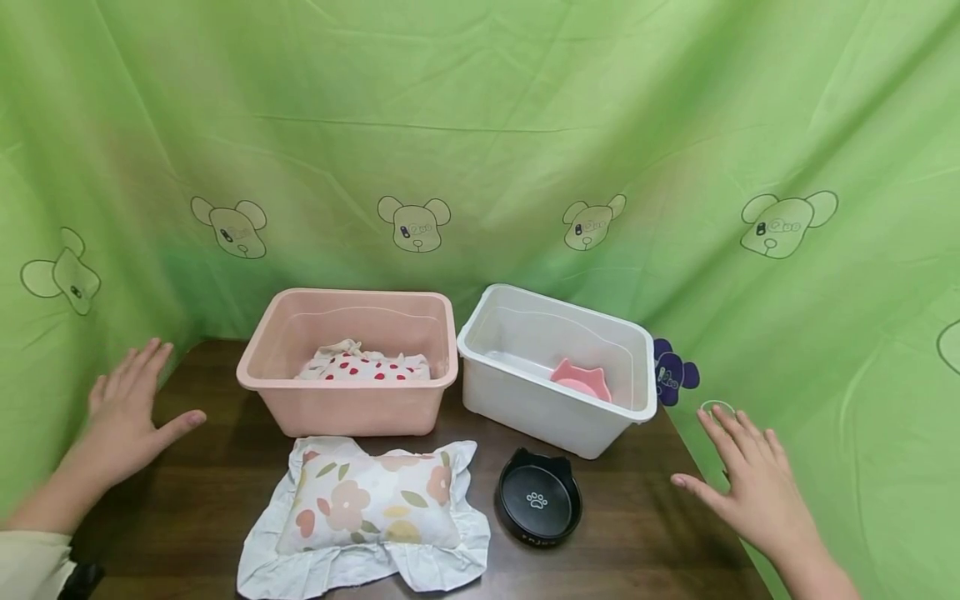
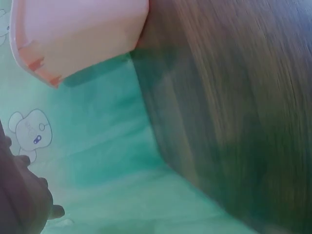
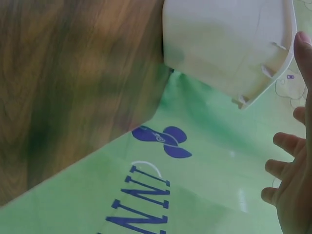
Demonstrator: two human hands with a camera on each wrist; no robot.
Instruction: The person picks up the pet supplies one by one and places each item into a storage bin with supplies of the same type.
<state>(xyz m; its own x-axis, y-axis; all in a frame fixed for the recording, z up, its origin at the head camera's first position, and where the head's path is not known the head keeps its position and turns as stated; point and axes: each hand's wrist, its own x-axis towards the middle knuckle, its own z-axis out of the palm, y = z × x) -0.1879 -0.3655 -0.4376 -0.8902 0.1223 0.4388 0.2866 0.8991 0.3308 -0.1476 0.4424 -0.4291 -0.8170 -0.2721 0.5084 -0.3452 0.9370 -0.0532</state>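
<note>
My left hand [image 1: 123, 425] hovers at the table's left side with fingers spread, holding nothing; the pink bin [image 1: 352, 408] is nearest to it. On the right, my right hand [image 1: 750, 483] is held out past the table's edge, fingers extended, apart from the white bin [image 1: 540, 408]. Inside the pink bin lies a white cloth item with red dots [image 1: 367, 367], partly hidden by the front wall. A pink cat-eared bowl [image 1: 583, 381] sits in the white bin. In front are a floral pillow with ruffled edges [image 1: 375, 504] and a black cat-eared bowl [image 1: 538, 500] with a paw print.
The dark wooden table [image 1: 622, 533] ends at a slanted right edge. A green curtain [image 1: 480, 125] with printed bear heads hangs behind and on both sides. The two bins stand side by side at the back, the white one turned at an angle.
</note>
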